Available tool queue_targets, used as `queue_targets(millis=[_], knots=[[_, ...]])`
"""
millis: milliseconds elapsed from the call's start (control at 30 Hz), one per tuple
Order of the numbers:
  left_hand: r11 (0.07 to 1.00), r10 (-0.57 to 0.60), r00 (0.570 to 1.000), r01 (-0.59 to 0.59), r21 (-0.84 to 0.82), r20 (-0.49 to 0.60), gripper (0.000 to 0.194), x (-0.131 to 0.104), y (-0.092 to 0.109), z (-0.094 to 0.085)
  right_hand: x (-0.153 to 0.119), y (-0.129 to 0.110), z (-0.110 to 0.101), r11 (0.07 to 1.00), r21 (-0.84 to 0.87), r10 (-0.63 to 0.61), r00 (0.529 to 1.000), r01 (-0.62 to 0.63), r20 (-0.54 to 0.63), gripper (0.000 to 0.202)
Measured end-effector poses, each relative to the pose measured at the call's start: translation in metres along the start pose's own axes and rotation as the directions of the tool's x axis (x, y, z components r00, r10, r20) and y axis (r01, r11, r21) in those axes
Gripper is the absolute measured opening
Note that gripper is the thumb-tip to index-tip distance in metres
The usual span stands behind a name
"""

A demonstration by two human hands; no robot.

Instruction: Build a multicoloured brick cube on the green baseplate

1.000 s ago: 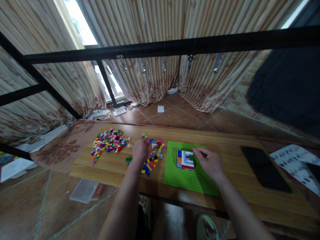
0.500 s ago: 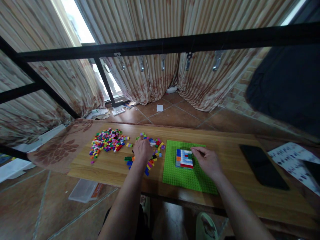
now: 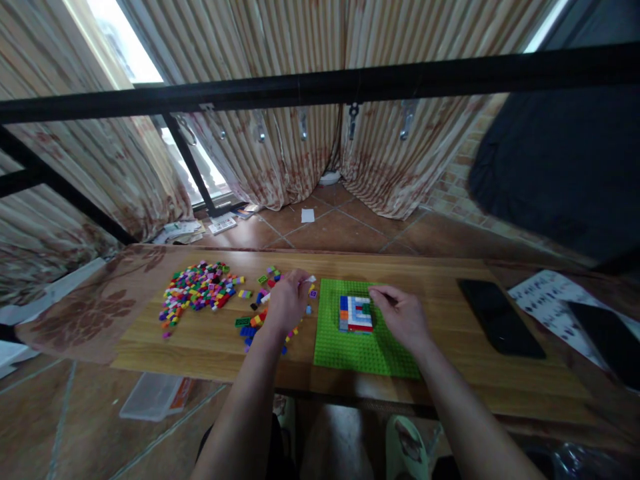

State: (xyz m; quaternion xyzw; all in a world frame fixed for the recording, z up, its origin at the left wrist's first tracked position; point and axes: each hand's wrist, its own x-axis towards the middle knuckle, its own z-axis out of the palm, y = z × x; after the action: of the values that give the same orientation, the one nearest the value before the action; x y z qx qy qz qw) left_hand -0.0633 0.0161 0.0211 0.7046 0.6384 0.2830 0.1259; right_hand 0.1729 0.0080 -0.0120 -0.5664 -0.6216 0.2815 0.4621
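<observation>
My left hand (image 3: 289, 304) is closed in a pinch above the smaller spread of loose bricks, with a small white brick (image 3: 313, 279) at its fingertips. A green studded baseplate (image 3: 333, 357) lies to its right. On the plate stands a low, square brick build (image 3: 356, 313) in white, blue, red, orange, grey and green. My right hand (image 3: 403, 319) hovers over the plate, thumb and fingers pressed together beside the build's far right corner. Whatever those fingers may hold is hidden.
A large heap of mixed bricks (image 3: 200, 287) lies on the left of the wooden table (image 3: 195, 347). Loose blue bricks (image 3: 247, 331) lie near my left forearm. To the right are a black phone-like slab (image 3: 500, 320) and a printed sheet (image 3: 535, 293). A black rail (image 3: 280, 90) crosses beyond the table.
My left hand has shifted right, towards the baseplate, with the white brick now at its fingertips. My right hand stays beside the build. The whole view has swung slightly to the right.
</observation>
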Motion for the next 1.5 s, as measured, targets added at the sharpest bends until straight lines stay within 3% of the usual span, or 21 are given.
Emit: queue_targets(millis=[100,233,367,633,733,867,933,1000,1267,1500], knots=[[0.959,0.187,0.982,-0.174,-0.224,0.038,0.015,-0.005,0.020,0.014,-0.003,-0.008,0.001,0.997,0.078,-0.026,0.999,0.023,0.044,0.028],[0.900,0.296,0.953,-0.255,-0.353,0.068,0.017,-0.010,0.042,0.027,-0.006,-0.011,0.002,0.989,0.143,-0.057,0.992,0.040,0.115,0.028],[0.871,0.335,0.939,-0.279,-0.405,0.074,0.021,-0.014,0.051,0.033,-0.006,-0.009,-0.001,0.989,0.129,-0.085,0.990,0.071,0.110,0.025],[0.874,0.341,0.939,-0.303,-0.379,0.036,0.023,-0.018,0.049,0.046,-0.007,-0.014,-0.005,0.988,0.137,-0.083,0.989,0.066,0.124,0.019],[0.908,0.295,0.956,-0.280,-0.313,0.002,0.030,-0.014,0.040,0.041,-0.007,-0.016,-0.005,0.987,0.156,-0.039,0.997,0.027,0.069,0.019],[0.998,0.048,0.997,-0.049,-0.025,-0.060,0.031,-0.002,0.012,0.021,-0.003,-0.015,-0.008,0.966,0.254,0.065,0.997,-0.050,-0.050,0.020],[0.992,-0.017,0.999,0.021,0.128,-0.035,0.026,0.003,-0.001,0.012,-0.001,-0.015,-0.010,0.943,0.320,0.116,0.991,-0.088,-0.069,0.019],[0.973,-0.017,1.000,0.019,0.228,-0.011,0.021,0.006,-0.009,0.009,0.001,-0.014,-0.011,0.912,0.387,0.171,0.983,-0.133,-0.066,0.019],[0.901,-0.094,0.993,0.113,0.420,-0.065,0.026,0.001,0.002,0.027,-0.001,-0.017,-0.012,0.757,0.615,0.287,0.958,-0.221,-0.009,0.021],[0.872,-0.139,0.989,0.147,0.466,-0.052,0.030,0.002,0.006,0.036,-0.001,-0.020,-0.019,0.589,0.751,0.364,0.927,-0.300,0.085,0.018]])
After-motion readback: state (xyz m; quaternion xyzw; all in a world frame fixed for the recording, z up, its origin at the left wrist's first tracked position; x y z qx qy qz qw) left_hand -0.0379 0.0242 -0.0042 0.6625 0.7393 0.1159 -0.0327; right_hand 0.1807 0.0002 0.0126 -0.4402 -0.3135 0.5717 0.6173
